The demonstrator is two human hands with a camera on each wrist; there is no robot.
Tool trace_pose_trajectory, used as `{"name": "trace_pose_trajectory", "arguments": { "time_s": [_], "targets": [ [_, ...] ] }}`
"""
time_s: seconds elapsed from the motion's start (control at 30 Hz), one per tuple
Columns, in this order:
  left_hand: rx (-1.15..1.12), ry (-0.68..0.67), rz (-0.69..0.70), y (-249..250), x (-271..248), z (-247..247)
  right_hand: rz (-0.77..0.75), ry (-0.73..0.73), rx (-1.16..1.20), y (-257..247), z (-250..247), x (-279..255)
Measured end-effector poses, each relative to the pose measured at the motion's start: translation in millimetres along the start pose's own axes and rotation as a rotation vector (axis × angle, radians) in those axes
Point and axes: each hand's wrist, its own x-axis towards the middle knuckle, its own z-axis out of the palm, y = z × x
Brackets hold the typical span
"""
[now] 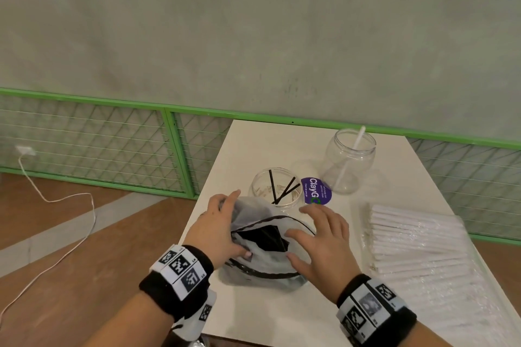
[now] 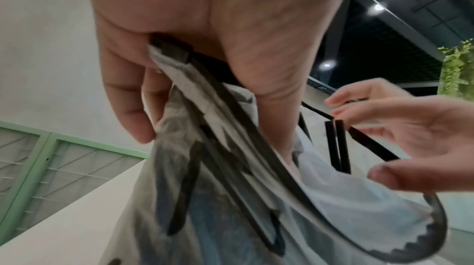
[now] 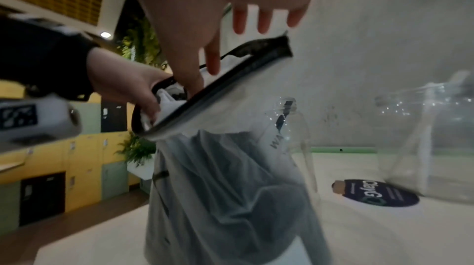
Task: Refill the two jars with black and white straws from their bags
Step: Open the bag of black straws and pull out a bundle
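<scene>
On the white table (image 1: 253, 313) stands a translucent bag of black straws (image 1: 265, 270) with a black zip rim, its mouth open. My left hand (image 1: 225, 222) pinches the bag's left rim (image 2: 177, 54), and black straws (image 2: 338, 143) stick up inside. My right hand (image 1: 310, 234) hovers over the right side of the mouth with straight fingers (image 3: 264, 20), holding nothing. Just behind the bag a clear jar (image 1: 275, 191) holds a few black straws. A second clear jar (image 1: 349, 160) further back right holds one white straw. A clear bag of white straws (image 1: 417, 248) lies flat at the right.
A round purple sticker (image 1: 315, 191) lies on the table between the jars. A green-framed mesh fence (image 1: 112, 135) runs along the wall behind. A white cable (image 1: 70, 200) trails over the wooden floor at the left. The table's left edge is close to my left wrist.
</scene>
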Motion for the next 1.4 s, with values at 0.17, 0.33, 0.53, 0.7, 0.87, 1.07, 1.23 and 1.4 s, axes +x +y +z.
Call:
{"name": "trace_pose_trajectory", "arguments": {
  "time_s": [0.17, 0.33, 0.53, 0.7, 0.87, 1.07, 1.23, 1.4],
  "targets": [
    [-0.019, -0.052, 0.005, -1.2, 2.0, 4.3, 0.238, -0.426, 0.151, -11.0, 10.6, 12.9],
    [-0.255, 0.048, 0.031, -4.1, -1.3, 8.2, 0.336, -0.414, 0.390, -16.5, 25.3, 19.1],
    [-0.437, 0.146, 0.190, 1.4, -10.6, -0.2, 0.336, -0.231, 0.546, -13.5, 31.1, 19.4],
    [-0.464, 0.009, 0.113, -13.0, -7.1, 4.2, 0.349, -0.213, 0.736, -10.1, 36.6, 12.3],
    [-0.586, -0.160, 0.042, -12.6, -6.4, 1.8, 0.290, -0.302, 0.879, -21.2, 34.5, 15.9],
    [-0.755, -0.198, 0.077, -7.9, -8.9, -6.9, 0.360, -0.224, 0.962, -20.6, 30.2, 13.0],
    [-0.748, -0.256, 0.021, -15.1, -5.9, -15.6, 0.480, -0.211, 0.979, -10.5, 32.5, 12.6],
    [-0.475, -0.245, 0.111, -2.4, -1.5, -26.9, 0.469, -0.227, 1.023, -10.0, 31.2, 13.9]
  ]
}}
